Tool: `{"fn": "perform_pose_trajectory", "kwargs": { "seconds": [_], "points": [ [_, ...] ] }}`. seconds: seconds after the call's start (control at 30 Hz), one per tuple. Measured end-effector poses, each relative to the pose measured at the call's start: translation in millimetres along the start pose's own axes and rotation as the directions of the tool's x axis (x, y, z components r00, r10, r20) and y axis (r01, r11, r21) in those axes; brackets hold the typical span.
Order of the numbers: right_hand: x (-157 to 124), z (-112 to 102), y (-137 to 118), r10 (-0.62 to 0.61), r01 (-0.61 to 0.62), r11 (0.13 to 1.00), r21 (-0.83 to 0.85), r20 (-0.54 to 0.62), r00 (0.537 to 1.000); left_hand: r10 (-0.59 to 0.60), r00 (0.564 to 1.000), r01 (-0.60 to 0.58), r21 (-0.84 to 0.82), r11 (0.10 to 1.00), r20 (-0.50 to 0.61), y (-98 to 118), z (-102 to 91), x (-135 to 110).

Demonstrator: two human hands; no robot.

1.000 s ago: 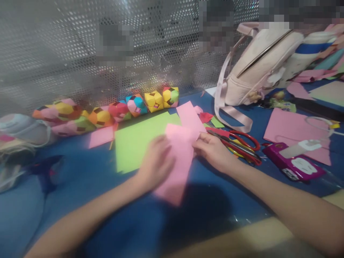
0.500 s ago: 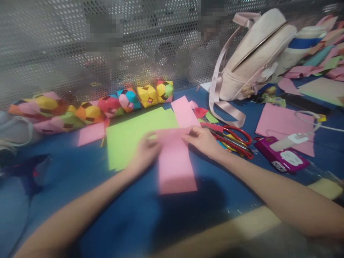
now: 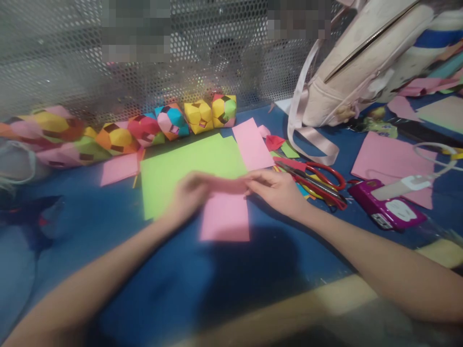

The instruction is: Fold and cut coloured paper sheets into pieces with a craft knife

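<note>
Between my two hands is a strip of pink paper (image 3: 226, 217), its far end curled up and over toward me while the near part hangs over the blue table. My left hand (image 3: 191, 193), somewhat blurred, pinches the left edge of the curled end. On the opposite edge, the thumb and fingers of my right hand (image 3: 273, 188) are closed on the paper. Green paper sheets (image 3: 181, 161) lie flat just beyond my left hand. Another pink strip (image 3: 253, 144) rests behind my right hand, beside red-handled scissors (image 3: 325, 173).
Folded paper balls (image 3: 168, 123) line the back by a perforated metal panel (image 3: 202, 58). A pale backpack (image 3: 347, 72) stands at back right. A purple phone (image 3: 387, 205) with a white cable lies right, near pink sheets (image 3: 394, 159). A dark glue gun (image 3: 34, 217) sits left.
The far end of the pink strip has been bent over toward me, so its visible length is shorter. My hands have stayed on its two edges. The view has shifted slightly.
</note>
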State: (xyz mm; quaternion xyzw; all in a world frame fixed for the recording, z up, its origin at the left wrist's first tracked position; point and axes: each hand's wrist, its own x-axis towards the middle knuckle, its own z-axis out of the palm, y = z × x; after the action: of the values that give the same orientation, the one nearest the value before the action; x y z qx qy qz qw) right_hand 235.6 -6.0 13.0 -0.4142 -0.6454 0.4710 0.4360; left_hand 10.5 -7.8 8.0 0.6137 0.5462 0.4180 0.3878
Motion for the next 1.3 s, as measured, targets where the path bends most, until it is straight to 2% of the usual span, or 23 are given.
{"fn": "perform_pose_trajectory", "kwargs": {
  "seconds": [0.17, 0.27, 0.37, 0.53, 0.63, 0.77, 0.93, 1.17, 1.3],
  "points": [
    [4.7, -0.1, 3.2, 0.141, -0.147, 0.980, 0.132, 0.056, 0.989, -0.119, 0.991, 0.121, -0.038, 0.992, 0.063, -10.9, -2.3, 3.1],
    [7.8, -0.9, 4.6, 0.191, -0.201, 0.962, 0.185, 0.071, 0.979, -0.160, 0.985, 0.163, -0.056, 0.985, 0.061, -16.2, -3.9, 3.5],
    [9.3, -1.9, 4.5, 0.162, -0.167, 0.980, 0.111, 0.054, 0.985, -0.187, 0.980, 0.191, -0.065, 0.979, 0.060, -18.8, -4.3, 2.2],
    [10.2, -5.3, 5.0, 0.099, -0.104, 0.993, -0.057, -0.079, 0.992, -0.163, 0.979, 0.167, -0.025, 0.986, 0.120, -17.1, -1.8, -1.3],
    [11.3, -6.8, 5.2, 0.105, -0.107, 0.994, -0.016, -0.106, 0.989, -0.169, 0.976, 0.170, 0.005, 0.985, 0.135, -16.0, -1.5, -2.7],
    [12.2, -6.0, 3.9, 0.142, -0.140, 0.984, 0.110, -0.016, 0.990, -0.183, 0.976, 0.188, -0.030, 0.982, 0.115, -17.3, -3.9, -2.4],
    [11.9, -3.1, 5.8, 0.237, -0.239, 0.968, 0.078, 0.036, 0.971, -0.217, 0.971, 0.226, -0.095, 0.969, 0.100, -18.8, -5.2, -1.4],
    [15.2, -0.6, 13.2, 0.317, -0.333, 0.927, 0.171, 0.116, 0.941, -0.295, 0.942, 0.318, -0.147, 0.937, 0.160, -12.0, -4.7, -5.6],
    [16.4, -0.3, 14.4, 0.343, -0.365, 0.905, 0.217, 0.134, 0.930, -0.334, 0.931, 0.355, -0.164, 0.920, 0.145, -7.9, -5.1, -7.7]
  ]
}}
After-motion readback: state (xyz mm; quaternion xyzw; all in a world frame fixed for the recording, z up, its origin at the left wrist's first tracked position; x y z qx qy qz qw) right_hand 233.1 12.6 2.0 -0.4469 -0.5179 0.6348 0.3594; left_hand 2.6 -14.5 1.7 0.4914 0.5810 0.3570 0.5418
